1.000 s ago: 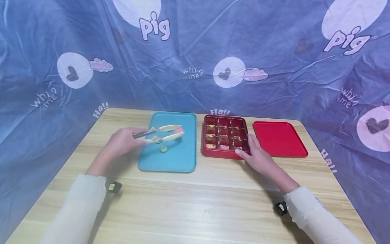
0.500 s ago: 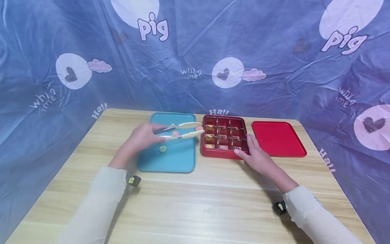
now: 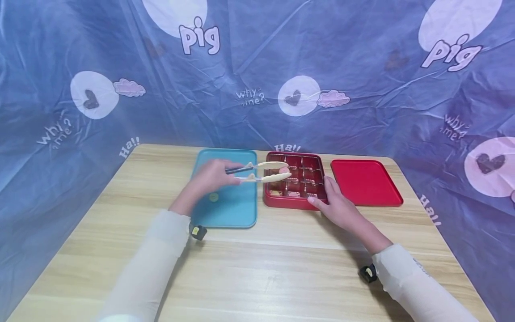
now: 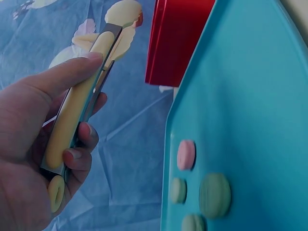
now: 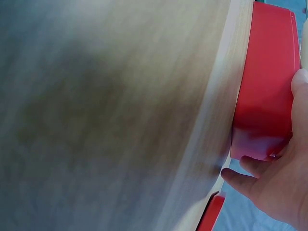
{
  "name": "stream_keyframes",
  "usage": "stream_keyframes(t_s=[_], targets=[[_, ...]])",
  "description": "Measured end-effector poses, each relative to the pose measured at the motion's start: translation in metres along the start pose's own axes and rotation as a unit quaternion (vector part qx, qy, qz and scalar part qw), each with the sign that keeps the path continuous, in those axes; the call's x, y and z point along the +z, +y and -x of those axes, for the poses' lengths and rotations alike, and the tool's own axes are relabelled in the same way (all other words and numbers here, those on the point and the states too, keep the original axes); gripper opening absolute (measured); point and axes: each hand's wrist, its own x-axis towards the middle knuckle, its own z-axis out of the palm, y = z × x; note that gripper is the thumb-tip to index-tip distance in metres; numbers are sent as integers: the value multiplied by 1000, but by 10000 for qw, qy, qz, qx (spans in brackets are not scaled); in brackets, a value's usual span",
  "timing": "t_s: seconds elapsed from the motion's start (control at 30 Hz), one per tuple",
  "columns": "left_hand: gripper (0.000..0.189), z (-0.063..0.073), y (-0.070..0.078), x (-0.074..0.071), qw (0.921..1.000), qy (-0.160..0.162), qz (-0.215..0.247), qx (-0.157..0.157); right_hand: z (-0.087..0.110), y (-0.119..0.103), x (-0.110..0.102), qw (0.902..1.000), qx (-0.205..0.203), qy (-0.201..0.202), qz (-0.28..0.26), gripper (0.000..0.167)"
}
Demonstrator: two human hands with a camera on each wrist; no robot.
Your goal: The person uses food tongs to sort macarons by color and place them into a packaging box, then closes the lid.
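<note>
My left hand (image 3: 211,174) grips a pair of tongs (image 4: 77,106) with cream-coloured tips. Between those tips a pink macaron (image 3: 284,170) is pinched, above the left part of a red box (image 3: 289,204). Clear dividers split the box into several compartments, some with yellow or pink pieces in the near and left ones. At the box's near right corner my right hand (image 3: 341,205) holds it, thumb on the front and fingers along the side. A blue tray (image 3: 231,214) lies under my left forearm; on it the left wrist view shows a pink macaron (image 4: 186,155) and several green macarons (image 4: 215,196).
A flat red lid (image 3: 368,183) lies on the table to the right of the box. The wooden table (image 3: 273,268) extends toward me in front. Behind it hangs a blue printed cloth (image 3: 249,58).
My left hand has carried the tongs and the pink macaron rightward, from above the blue tray to above the red box. My right hand stays at the box corner.
</note>
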Motion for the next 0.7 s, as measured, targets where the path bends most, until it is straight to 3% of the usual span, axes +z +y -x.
stream_keyframes(t_s=[0.3,0.7], targets=[[58,-20,18,10,9987,-477,-54,-154,0,1,1,9999,-42,61,69,111],[56,-41,22,19,9980,-568,-234,-138,0,1,1,9999,-32,60,112,111]])
